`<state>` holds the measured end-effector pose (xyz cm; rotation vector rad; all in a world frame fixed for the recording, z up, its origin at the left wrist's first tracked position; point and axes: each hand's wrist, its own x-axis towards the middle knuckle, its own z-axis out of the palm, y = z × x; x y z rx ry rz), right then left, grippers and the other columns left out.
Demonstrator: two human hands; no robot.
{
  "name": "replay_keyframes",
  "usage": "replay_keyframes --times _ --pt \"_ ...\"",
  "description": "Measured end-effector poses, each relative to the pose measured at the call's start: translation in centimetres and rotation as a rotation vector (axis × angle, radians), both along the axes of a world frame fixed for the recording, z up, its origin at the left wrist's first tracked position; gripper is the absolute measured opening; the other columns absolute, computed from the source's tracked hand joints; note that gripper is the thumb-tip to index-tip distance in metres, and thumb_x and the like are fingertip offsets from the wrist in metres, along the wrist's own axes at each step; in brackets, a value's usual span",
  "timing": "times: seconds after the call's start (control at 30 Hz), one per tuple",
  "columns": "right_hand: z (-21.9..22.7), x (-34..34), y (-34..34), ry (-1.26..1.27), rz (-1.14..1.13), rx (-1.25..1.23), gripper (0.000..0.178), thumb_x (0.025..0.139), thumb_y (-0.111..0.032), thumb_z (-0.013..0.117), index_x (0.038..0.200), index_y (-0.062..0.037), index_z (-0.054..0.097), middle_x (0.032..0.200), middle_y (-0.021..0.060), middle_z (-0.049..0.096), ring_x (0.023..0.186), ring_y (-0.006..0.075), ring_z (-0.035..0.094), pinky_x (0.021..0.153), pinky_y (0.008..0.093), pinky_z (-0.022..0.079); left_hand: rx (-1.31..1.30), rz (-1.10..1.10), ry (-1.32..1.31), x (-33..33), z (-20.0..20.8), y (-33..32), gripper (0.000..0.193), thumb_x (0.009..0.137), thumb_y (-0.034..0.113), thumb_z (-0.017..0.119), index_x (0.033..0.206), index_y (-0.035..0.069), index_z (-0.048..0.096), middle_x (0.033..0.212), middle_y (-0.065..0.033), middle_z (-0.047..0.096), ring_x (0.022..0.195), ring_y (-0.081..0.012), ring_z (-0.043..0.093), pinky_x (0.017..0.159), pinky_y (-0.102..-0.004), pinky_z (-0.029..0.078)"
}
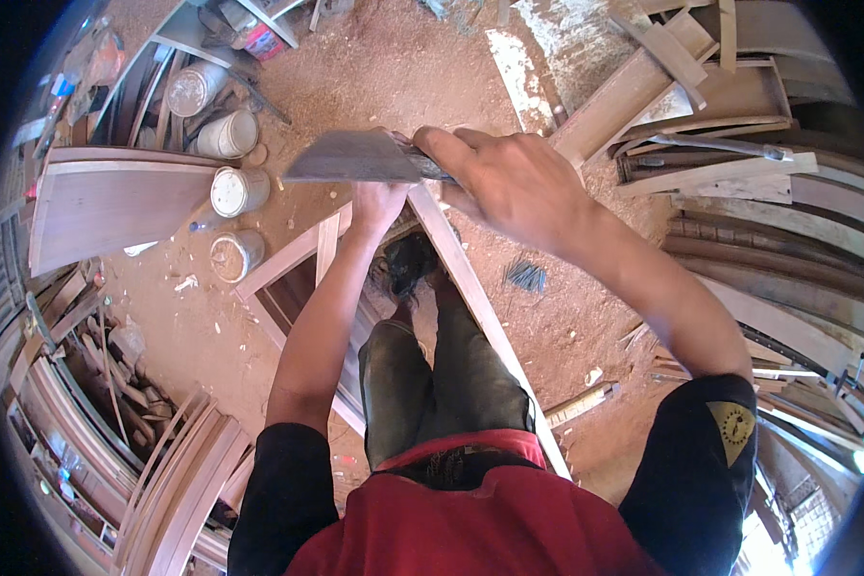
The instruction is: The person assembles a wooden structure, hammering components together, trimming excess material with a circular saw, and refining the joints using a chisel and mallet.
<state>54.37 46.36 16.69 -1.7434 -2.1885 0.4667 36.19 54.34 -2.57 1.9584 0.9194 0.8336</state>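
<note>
Head view is showing me my right hand (518, 182) gripping a broad steel blade (350, 158) above the wooden frame (470, 288) while my left hand (376, 206), fingers curled, is bracing its corner, risking a glancing slip onto those fingers.

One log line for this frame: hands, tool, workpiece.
right hand: grips hatchet raised | left hand: on wooden frame top | foot on frame | paint cans left, on sawdust floor
</note>
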Motion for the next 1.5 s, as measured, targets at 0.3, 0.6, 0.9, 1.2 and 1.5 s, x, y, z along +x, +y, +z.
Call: replay_keyframes --times 0.3,0.6,0.9,1.2,1.5 --pt "-0.4 0.6 0.0 0.035 -0.012 0.000 0.033 0.091 -0.012 0.058 0.124 -0.0079 0.054 0.086 0.0202 0.071 0.073 0.0365 0.073 0.059 0.0459 0.059 -0.498 -0.024 -0.532 -0.2 -2.5 -0.5 0.040 0.080 0.001 0.076 0.116 0.002 0.059 0.107 -0.0096 0.067 0.099 -0.0231 0.066 0.089 -0.0390 0.053" --pt "-1.2 4.1 -1.7 -0.177 -0.059 -0.301 0.032 0.092 -0.012 0.057 0.123 -0.0069 0.056 0.090 0.0188 0.072 0.078 0.0354 0.073 0.069 0.0445 0.060 -0.285 0.279 -0.135 -0.9 -3.1 -2.2 0.035 0.081 0.004 0.080 0.109 0.002 0.059 0.106 -0.0095 0.067 0.100 -0.0192 0.065 0.088 -0.0345 0.052" --pt "-7.7 6.4 -8.6 0.561 -0.765 -0.383 0.041 0.088 -0.017 0.071 0.122 -0.0001 0.056 0.069 0.0097 0.063 0.056 0.0240 0.064 0.052 0.0351 0.050 -0.173 0.789 -0.466 -11.0 4.9 4.0 0.045 0.102 0.040 0.058 0.122 0.000 0.057 0.119 -0.0129 0.068 0.102 -0.0192 0.065 0.086 -0.0345 0.054" --pt "-16.3 -4.0 -16.3 1.046 -0.986 -0.786 0.022 0.091 -0.010 0.068 0.107 -0.0014 0.055 0.072 0.0022 0.059 0.053 0.0103 0.057 0.045 0.0272 0.047 -0.224 1.033 -0.456 -29.5 7.4 -0.9 0.020 0.099 0.027 0.065 0.110 0.013 0.054 0.073 -0.0010 0.050 0.057 -0.0094 0.044 0.049 -0.0251 0.037" --pt "-14.9 -13.9 -11.2 0.837 -0.806 -0.969 0.022 0.088 -0.003 0.066 0.106 -0.0033 0.053 0.071 0.0031 0.058 0.048 0.0122 0.057 0.044 0.0289 0.049 -0.255 1.519 -0.846 -44.3 6.5 -3.4 0.021 0.098 0.030 0.063 0.101 0.013 0.051 0.070 -0.0015 0.050 0.054 -0.0133 0.044 0.049 -0.0285 0.036"
